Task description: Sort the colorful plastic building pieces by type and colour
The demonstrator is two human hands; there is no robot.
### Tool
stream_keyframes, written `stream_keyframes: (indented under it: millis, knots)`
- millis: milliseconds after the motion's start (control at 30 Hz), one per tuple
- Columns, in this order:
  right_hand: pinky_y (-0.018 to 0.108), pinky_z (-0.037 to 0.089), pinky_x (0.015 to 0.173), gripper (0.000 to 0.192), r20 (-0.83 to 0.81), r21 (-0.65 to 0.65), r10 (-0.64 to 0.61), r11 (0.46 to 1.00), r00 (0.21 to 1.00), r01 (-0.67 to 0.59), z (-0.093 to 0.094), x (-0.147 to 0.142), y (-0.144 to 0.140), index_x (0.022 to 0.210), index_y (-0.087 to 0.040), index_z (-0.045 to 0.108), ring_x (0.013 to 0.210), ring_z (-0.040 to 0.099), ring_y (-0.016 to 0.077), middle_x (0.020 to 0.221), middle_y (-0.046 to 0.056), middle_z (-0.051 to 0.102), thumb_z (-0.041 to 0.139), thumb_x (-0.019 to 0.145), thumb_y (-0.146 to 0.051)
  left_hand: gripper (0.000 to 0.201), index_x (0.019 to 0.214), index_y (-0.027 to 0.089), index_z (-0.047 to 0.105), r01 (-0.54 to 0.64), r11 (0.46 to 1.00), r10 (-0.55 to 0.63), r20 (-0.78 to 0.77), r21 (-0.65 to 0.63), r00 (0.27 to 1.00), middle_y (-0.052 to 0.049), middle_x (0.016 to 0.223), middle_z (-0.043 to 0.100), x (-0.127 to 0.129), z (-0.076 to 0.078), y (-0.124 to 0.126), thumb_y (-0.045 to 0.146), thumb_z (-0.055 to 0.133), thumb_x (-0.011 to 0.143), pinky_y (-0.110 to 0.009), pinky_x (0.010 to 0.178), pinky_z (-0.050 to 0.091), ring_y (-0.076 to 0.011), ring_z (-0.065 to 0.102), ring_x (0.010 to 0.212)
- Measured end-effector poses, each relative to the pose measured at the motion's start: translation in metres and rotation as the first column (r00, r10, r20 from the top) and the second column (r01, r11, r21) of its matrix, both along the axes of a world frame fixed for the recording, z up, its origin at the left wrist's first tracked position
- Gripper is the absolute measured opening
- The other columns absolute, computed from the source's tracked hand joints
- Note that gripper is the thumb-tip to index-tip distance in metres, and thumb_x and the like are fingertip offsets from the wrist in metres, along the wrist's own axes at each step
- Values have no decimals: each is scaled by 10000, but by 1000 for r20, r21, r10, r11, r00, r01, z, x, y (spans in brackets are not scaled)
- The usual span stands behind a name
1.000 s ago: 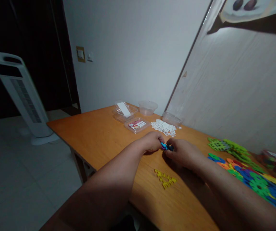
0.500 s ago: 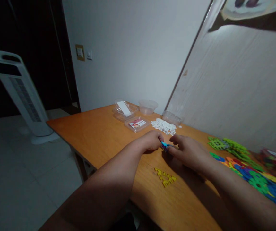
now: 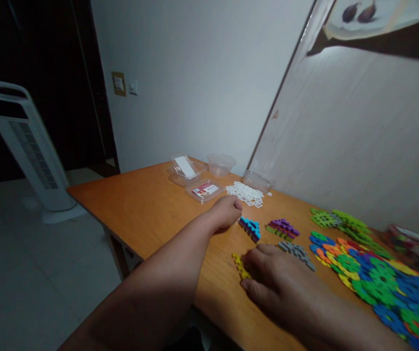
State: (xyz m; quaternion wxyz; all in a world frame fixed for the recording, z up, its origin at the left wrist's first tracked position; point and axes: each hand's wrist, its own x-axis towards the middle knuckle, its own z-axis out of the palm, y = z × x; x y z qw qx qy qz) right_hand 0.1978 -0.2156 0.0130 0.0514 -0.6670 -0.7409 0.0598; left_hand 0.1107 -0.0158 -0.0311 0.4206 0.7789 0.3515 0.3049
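My left hand (image 3: 226,213) is closed, its curled fingers at the far left end of a blue-topped stack of triangular plastic pieces (image 3: 250,229); the fingertips are partly hidden. My right hand (image 3: 273,273) reaches over a yellow triangular plastic piece (image 3: 239,265) lying on the table. Its thumb and fingers are apart around that piece and cover much of it. Just beyond the right hand lie a grey notched piece (image 3: 299,254) and a purple-topped stack of triangular pieces (image 3: 283,228).
Colourful flower-shaped discs (image 3: 373,273) are heaped on the right, with lime-green pieces (image 3: 348,224) behind them. White pieces (image 3: 245,193), a clear lidded box (image 3: 205,190), a clear bowl (image 3: 221,165) and other clear containers (image 3: 185,170) stand at the back of the wooden table (image 3: 132,195).
My right hand has drawn back from the blue stack to the yellow piece, uncovering the purple stack and the grey piece. My left hand stays by the blue stack. The view has shifted slightly.
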Motion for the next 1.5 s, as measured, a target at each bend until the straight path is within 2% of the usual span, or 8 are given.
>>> stream_keyframes:
  millis: [200, 333, 633, 833, 1000, 1167, 1367, 1500]
  knots:
    - [314, 401, 639, 273, -22, 29, -81, 996, 996, 81, 1, 1, 2, 782, -245, 624, 707, 637, 209, 790, 54, 701, 427, 952, -330, 97, 771, 166, 608, 33, 995, -21, 127, -92, 992, 19, 673, 577, 3, 7, -3, 146, 580, 681, -220, 562, 332, -121, 508, 643]
    - [319, 434, 631, 292, -256, 94, -177, 974, 950, 206, 1, 18, 11, 836, -243, 633, 737, 663, 232, 799, 57, 724, 405, 954, -382, 95, 804, 159, 611, 162, 969, -102, 293, -189, 951, 13, 704, 585, 6, 13, -11, 183, 598, 714, -217, 580, 362, -110, 516, 651]
    - [279, 431, 516, 380, -750, 61, -220, 916, 624, 396, -9, 54, 36, 961, -194, 664, 598, 598, 179, 702, 21, 660, 501, 923, -535, 363, 840, 173, 561, 531, 768, -366, 435, -359, 823, 42, 620, 510, -1, 20, -24, 493, 712, 759, -218, 530, 336, -86, 470, 545]
    - [373, 522, 774, 426, -556, 263, -201, 878, 807, 400, -7, 58, 41, 1171, -193, 654, 896, 680, 252, 1023, 97, 728, 555, 904, -510, 296, 869, 170, 556, 503, 778, -294, 490, -376, 820, 31, 665, 550, 0, 20, -23, 331, 758, 723, -202, 536, 347, -78, 506, 561]
    - [404, 496, 847, 411, -256, 345, -145, 910, 956, 231, 8, 43, 45, 1207, -212, 671, 993, 664, 285, 1093, 113, 723, 588, 870, -432, 226, 917, 176, 553, 472, 803, -260, 498, -365, 827, 31, 667, 559, 2, 18, -21, 250, 703, 766, -198, 528, 351, -71, 502, 538]
    - [329, 463, 707, 327, -200, 263, -215, 928, 956, 264, 19, 31, 52, 1140, -236, 691, 806, 678, 232, 906, 54, 736, 542, 872, -348, 214, 915, 181, 554, 402, 827, -200, 464, -392, 863, 28, 663, 571, 2, 21, -21, 257, 699, 778, -199, 536, 366, -80, 517, 547]
    - [319, 376, 628, 392, 29, 247, -374, 901, 927, 356, 17, 36, 63, 1186, -237, 679, 810, 665, 275, 942, 109, 717, 518, 887, -431, 100, 754, 175, 545, 57, 926, 106, 401, -374, 910, 12, 671, 592, 3, 24, -11, 227, 624, 789, -208, 540, 359, -82, 493, 566]
    - [320, 341, 615, 353, 117, 226, -375, 912, 920, 343, 15, 34, 67, 1106, -275, 712, 748, 642, 263, 928, 111, 686, 505, 887, -459, 102, 704, 181, 540, -5, 936, 161, 413, -353, 897, 22, 633, 561, 3, 22, -5, 213, 613, 768, -220, 561, 366, -88, 472, 569]
